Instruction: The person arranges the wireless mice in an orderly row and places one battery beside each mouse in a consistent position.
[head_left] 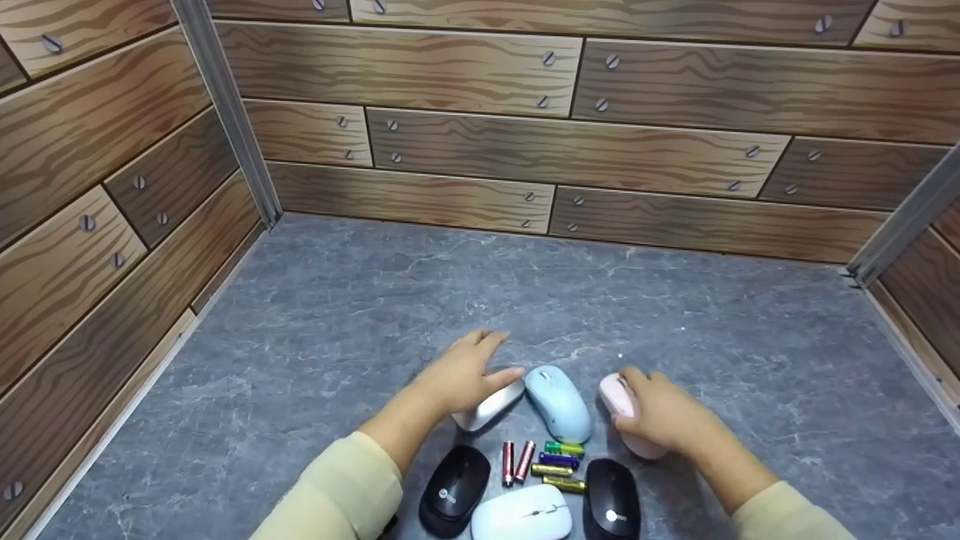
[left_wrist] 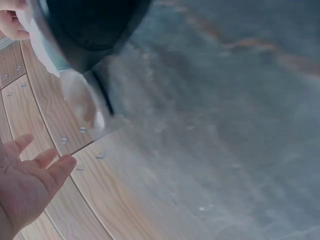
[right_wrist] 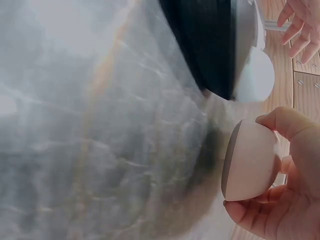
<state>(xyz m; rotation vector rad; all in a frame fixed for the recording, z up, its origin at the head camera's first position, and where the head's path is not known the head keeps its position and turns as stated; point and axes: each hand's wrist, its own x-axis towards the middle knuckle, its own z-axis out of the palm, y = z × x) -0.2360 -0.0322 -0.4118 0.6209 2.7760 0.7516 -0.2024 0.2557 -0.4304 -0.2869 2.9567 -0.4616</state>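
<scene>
My right hand (head_left: 664,412) grips a pink computer mouse (head_left: 619,396), thumb on one side and fingers on the other. The right wrist view shows the pink mouse (right_wrist: 252,160) between the thumb and fingers of that hand (right_wrist: 292,175). My left hand (head_left: 465,375) has its fingers extended above a white mouse (head_left: 491,409), which it partly covers in the head view. From the left wrist, the left hand (left_wrist: 30,190) appears with spread fingers and nothing in them, apart from the white mouse (left_wrist: 82,102). A light blue mouse (head_left: 559,405) lies between the hands.
Several batteries lie nearer me, including red ones (head_left: 508,463) and gold ones (head_left: 562,484). Around them are a black mouse (head_left: 455,491) at left, another black mouse (head_left: 613,499) at right and a second white mouse (head_left: 521,514). Wood-patterned walls (head_left: 465,142) enclose the grey marbled surface (head_left: 360,300).
</scene>
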